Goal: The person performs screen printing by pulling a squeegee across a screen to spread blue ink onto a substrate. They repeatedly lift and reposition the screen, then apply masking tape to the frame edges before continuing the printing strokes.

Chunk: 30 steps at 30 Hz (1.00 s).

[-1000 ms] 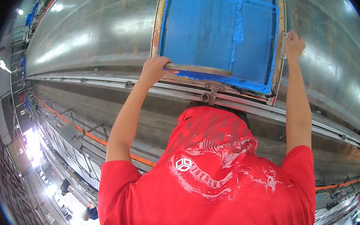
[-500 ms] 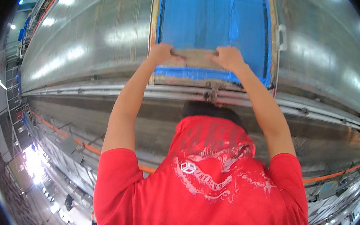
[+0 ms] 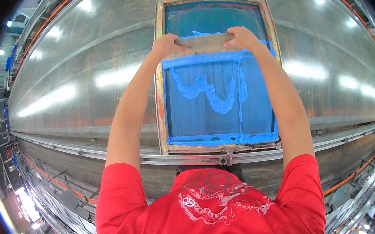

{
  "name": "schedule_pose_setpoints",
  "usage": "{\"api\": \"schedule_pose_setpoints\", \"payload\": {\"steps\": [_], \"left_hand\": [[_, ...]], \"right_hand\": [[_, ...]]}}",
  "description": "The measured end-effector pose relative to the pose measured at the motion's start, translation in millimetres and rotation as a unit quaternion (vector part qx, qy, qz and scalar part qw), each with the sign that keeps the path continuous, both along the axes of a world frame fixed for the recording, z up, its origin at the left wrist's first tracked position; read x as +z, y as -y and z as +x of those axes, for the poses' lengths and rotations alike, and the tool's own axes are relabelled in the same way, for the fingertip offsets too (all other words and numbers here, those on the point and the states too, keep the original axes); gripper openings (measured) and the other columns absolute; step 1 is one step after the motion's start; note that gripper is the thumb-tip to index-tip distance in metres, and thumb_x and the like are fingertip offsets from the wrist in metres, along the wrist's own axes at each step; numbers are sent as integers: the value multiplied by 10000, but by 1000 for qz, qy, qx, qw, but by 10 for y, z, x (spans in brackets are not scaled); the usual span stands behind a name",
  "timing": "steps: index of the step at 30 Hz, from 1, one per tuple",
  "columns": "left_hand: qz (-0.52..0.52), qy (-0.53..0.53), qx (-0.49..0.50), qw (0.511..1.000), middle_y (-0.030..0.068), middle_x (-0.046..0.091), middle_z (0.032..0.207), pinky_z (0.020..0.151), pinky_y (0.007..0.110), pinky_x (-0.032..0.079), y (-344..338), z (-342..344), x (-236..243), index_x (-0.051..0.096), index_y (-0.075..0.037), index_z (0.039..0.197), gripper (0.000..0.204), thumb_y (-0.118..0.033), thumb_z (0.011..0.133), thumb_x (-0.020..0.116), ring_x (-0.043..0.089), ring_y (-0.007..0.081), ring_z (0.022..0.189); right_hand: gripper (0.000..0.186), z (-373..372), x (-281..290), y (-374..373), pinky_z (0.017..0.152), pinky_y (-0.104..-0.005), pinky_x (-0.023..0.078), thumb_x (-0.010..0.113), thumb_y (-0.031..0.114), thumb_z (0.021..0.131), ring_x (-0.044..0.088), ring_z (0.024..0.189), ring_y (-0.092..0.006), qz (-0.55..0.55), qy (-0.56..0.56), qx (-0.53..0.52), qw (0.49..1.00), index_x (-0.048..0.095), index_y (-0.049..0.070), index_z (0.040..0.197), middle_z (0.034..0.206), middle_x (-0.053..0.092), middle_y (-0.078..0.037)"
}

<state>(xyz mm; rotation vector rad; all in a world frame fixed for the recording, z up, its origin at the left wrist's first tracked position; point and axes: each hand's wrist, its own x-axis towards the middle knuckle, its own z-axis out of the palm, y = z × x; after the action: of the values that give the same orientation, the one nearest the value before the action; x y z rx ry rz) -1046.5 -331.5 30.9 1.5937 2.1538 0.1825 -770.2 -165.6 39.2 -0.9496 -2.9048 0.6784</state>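
Observation:
A wooden-handled squeegee (image 3: 202,44) lies crosswise over the upper part of a framed printing screen (image 3: 200,75). My left hand (image 3: 167,46) is closed on its left end, my right hand (image 3: 241,38) on its right end. Thick blue ink (image 3: 209,96) lies on the mesh in a wavy ribbon below the squeegee. A thin streak runs down beside it, and more ink lines the squeegee's edges and the screen's near end. Beyond the squeegee the mesh looks dark teal. The wooden frame (image 3: 157,85) is stained with old colours.
The screen rests on a long, shiny metal-grey table (image 3: 83,85) that stretches away to both sides. Along its near edge runs a metal rail (image 3: 273,155) with a small clamp (image 3: 226,158) by the frame. Orange rails (image 3: 58,10) line the far side.
Both hands have pushed the squeegee from the screen's near end to its far part. A wavy ribbon of blue ink now shows on the near mesh. The view has shifted, showing the whole frame.

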Motion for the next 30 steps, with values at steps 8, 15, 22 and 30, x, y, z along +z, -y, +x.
{"api": "schedule_pose_setpoints", "payload": {"steps": [8,15,22,30], "left_hand": [[160,-73,4,984,59,722,1033,824,411,518,760,385,-481,742,-171,1037,344,-260,706,764,662,284,989],[157,-50,42,986,-27,687,1204,929,394,475,2504,1504,-515,733,-206,1091,508,-42,610,750,611,230,1136],[120,-5,69,990,-37,688,1201,894,392,469,3426,2078,-430,730,-192,1081,510,-26,599,744,610,221,1148],[54,-48,8,997,126,700,984,762,427,510,3095,1783,-41,702,-83,879,393,-422,701,792,646,315,934]], "right_hand": [[316,298,-415,908,816,-443,514,741,166,687,619,931,-326,106,-65,-44,991,739,146,1003,995,694,-82],[513,1311,-378,2671,855,-387,510,777,28,571,603,973,-274,6,-100,-91,991,728,128,1071,1070,686,-32],[536,1849,-335,3493,864,-376,498,812,88,564,593,1005,-244,-26,-83,-59,994,710,123,1090,1096,664,-14],[341,1731,-304,2899,758,-458,508,747,358,741,633,889,-320,-49,-59,55,996,697,96,955,892,672,-118]]}}
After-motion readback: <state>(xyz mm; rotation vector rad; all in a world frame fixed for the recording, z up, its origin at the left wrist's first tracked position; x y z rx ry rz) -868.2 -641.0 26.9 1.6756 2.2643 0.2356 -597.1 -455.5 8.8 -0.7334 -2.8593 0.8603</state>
